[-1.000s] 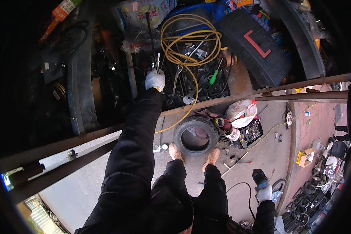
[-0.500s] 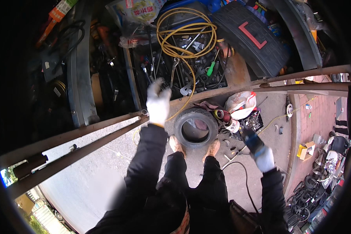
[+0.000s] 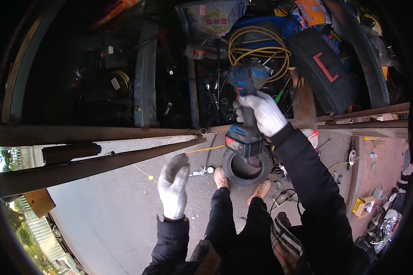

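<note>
My right hand (image 3: 265,113), in a white glove, grips the handle of a blue and black cordless power tool (image 3: 245,79). The tool hangs over the truck-side bin with its battery pack downward; whether it is a drill or an impact wrench I cannot tell. Below the battery a black tyre (image 3: 231,173) lies on the ground by my shoes, partly covered by the tool. My left hand (image 3: 173,192), white-gloved with greyed fingertips, is open and empty over the pavement, left of my feet. Under the tool, the bin (image 3: 221,129) holds several metal hand tools and fittings.
A yellow hose (image 3: 259,31) lies coiled on the bin, and a black case with a red handle (image 3: 323,68) sits right of it. Rusty bars (image 3: 96,158) cross at the left. A gauge (image 3: 210,170) lies by my left shoe. A cardboard box (image 3: 363,207) stands at the right.
My right hand has brought the power tool from low on the right up over the bin. My left hand has drawn back from the bin edge toward me. The view has shifted left.
</note>
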The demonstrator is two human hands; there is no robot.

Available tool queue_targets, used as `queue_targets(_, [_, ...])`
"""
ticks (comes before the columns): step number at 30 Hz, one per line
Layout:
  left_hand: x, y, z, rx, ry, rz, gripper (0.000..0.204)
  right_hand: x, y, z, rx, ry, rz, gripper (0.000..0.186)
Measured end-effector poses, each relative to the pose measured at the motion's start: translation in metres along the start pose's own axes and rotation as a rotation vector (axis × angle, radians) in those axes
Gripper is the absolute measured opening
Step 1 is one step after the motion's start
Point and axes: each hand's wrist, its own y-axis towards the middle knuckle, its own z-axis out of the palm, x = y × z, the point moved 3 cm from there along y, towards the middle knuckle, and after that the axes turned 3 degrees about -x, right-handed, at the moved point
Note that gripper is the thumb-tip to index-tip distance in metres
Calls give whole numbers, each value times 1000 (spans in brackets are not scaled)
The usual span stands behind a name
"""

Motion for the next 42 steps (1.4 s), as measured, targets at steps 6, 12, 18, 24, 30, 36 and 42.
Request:
queue_targets(6, [-87,13,-67,-106,225,289,70,-11,146,42,-141,-315,-154,32])
queue_targets(12, [-80,22,-57,-18,377,168,82,-58,216,32,114,-1690,-664,40])
queue_targets(18, [-56,13,-54,-200,229,68,43,-51,185,28,-420,-1547,-452,51])
queue_targets(24, [-18,11,-35,-181,116,-10,19,-138,75,81,577,-1757,-329,53])
queue_targets(30, [-14,-6,-39,-139,93,-16,21,-127,113,61,271,-1323,-460,38])
queue_targets(36, [7,-30,-33,-156,41,-110,18,-77,170,72,-118,-1474,-405,71])
queue_targets(42, [29,-46,-53,-197,36,-154,18,-90,100,18,78,-750,-360,49])
